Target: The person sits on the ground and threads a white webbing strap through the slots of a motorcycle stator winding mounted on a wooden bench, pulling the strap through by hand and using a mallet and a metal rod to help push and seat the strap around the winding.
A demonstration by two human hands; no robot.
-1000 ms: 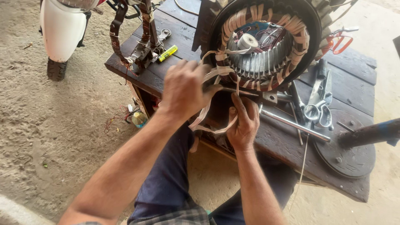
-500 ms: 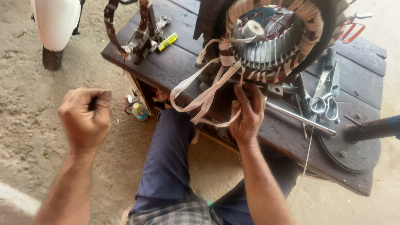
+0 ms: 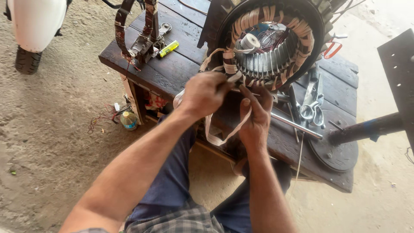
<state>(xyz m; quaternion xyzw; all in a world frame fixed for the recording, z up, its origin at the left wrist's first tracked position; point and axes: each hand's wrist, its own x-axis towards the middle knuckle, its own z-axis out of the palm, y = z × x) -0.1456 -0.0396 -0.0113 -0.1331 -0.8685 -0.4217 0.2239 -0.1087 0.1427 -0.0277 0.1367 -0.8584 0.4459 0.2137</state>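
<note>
Dark, worn plank surface [image 3: 181, 69], set on a bare floor [image 3: 56, 142] of grey, gritty earth. Left of the surface and beyond its far corner, a white vehicle body [image 3: 34, 19] above a black tyre [image 3: 26, 60]. Beside the surface's near left leg, a small bottle [image 3: 128, 120] among loose wires [image 3: 103, 118] on the ground. Right of the surface, paler, smoother ground [image 3: 379, 190] in even daylight. At the right edge, a dark metal plate [image 3: 399, 73].

Head view, steeply down, close over workbench [image 3: 172, 73]
</note>
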